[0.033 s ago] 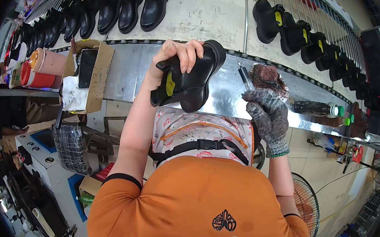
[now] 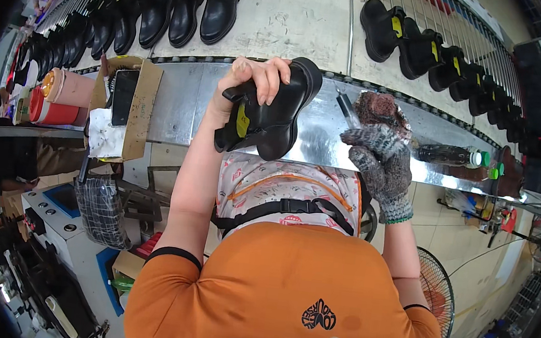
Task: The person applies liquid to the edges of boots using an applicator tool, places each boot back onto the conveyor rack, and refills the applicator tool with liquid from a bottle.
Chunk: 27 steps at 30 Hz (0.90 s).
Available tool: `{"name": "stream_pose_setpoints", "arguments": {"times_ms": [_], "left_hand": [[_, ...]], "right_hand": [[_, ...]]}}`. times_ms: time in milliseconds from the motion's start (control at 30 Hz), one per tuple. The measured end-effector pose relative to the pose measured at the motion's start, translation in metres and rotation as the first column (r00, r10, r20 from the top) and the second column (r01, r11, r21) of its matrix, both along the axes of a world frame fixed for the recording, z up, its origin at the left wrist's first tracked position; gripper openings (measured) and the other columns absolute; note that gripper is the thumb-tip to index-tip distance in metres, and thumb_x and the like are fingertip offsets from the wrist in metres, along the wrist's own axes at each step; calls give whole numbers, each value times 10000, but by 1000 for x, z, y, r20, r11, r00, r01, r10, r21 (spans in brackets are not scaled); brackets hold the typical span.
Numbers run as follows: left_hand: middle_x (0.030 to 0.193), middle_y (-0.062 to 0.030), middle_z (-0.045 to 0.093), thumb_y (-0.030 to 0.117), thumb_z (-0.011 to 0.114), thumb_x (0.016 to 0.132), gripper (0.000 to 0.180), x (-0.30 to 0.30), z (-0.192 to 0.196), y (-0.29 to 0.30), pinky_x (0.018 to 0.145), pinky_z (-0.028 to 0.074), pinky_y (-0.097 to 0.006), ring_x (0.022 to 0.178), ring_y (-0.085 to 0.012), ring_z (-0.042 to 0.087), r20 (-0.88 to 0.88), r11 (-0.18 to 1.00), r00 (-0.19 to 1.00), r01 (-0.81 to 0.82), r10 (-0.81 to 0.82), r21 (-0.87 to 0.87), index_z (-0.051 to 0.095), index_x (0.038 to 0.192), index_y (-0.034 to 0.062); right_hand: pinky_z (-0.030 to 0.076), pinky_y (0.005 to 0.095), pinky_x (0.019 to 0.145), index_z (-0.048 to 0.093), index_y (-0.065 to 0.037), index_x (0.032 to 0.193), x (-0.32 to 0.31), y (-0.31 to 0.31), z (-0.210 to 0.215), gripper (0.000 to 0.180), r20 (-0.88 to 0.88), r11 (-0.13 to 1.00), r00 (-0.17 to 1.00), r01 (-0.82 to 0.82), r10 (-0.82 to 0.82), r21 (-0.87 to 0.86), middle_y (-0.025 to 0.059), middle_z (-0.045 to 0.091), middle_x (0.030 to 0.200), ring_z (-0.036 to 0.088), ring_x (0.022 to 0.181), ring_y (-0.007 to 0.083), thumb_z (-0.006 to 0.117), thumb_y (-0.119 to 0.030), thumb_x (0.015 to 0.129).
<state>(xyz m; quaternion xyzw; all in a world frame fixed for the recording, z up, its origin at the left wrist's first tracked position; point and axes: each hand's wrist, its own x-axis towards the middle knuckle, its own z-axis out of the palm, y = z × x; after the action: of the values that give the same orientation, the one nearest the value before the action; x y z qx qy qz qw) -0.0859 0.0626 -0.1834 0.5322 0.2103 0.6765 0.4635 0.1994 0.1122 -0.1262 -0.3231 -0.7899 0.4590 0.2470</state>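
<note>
My bare left hand [image 2: 253,78] grips a black ankle boot [image 2: 275,120] with a yellow pull tab, holding it tilted over the shiny metal ledge [image 2: 185,104]. To its right, my right hand [image 2: 382,164] wears a grey knitted glove. Its fingers close on a brown fuzzy rag [image 2: 379,108], a short way from the boot's toe. A thin brush-like tool [image 2: 346,108] lies on the ledge between boot and rag.
Rows of black boots stand on the belt behind the ledge, at the left [image 2: 169,6] and right [image 2: 428,47]. A cardboard box [image 2: 138,112] and coloured rolls [image 2: 60,97] sit left; green-capped bottles [image 2: 456,155] right. A floor fan [image 2: 436,285] stands lower right.
</note>
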Motion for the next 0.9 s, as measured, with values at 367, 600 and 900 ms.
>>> {"name": "stream_pose_setpoints", "arguments": {"times_ms": [367, 600, 900], "left_hand": [[521, -75, 510, 467, 428, 883, 585, 5, 3, -1, 989, 278, -390, 788, -252, 497, 13, 1000, 1000, 10, -10, 6, 554, 490, 52], [527, -77, 517, 466, 427, 888, 590, 3, 2, 0, 989, 277, -389, 793, -252, 499, -7, 999, 999, 48, -48, 23, 562, 497, 46], [532, -78, 517, 475, 419, 894, 602, 2, 2, 1, 977, 281, -388, 813, -257, 496, 8, 999, 999, 39, -39, 10, 565, 499, 46]], "right_hand": [[461, 322, 709, 708, -174, 919, -26, 7, 26, 224, 209, 789, 940, -340, 270, 512, 7, 671, 923, 585, 782, 219, 681, -321, 752], [455, 330, 700, 717, -151, 868, -28, 13, 21, 194, 212, 808, 938, -345, 275, 478, 35, 653, 805, 594, 752, 223, 696, -281, 725], [441, 331, 639, 713, -139, 799, -35, 20, 23, 130, 131, 835, 936, -352, 328, 423, 22, 637, 719, 586, 680, 212, 617, -221, 771]]}}
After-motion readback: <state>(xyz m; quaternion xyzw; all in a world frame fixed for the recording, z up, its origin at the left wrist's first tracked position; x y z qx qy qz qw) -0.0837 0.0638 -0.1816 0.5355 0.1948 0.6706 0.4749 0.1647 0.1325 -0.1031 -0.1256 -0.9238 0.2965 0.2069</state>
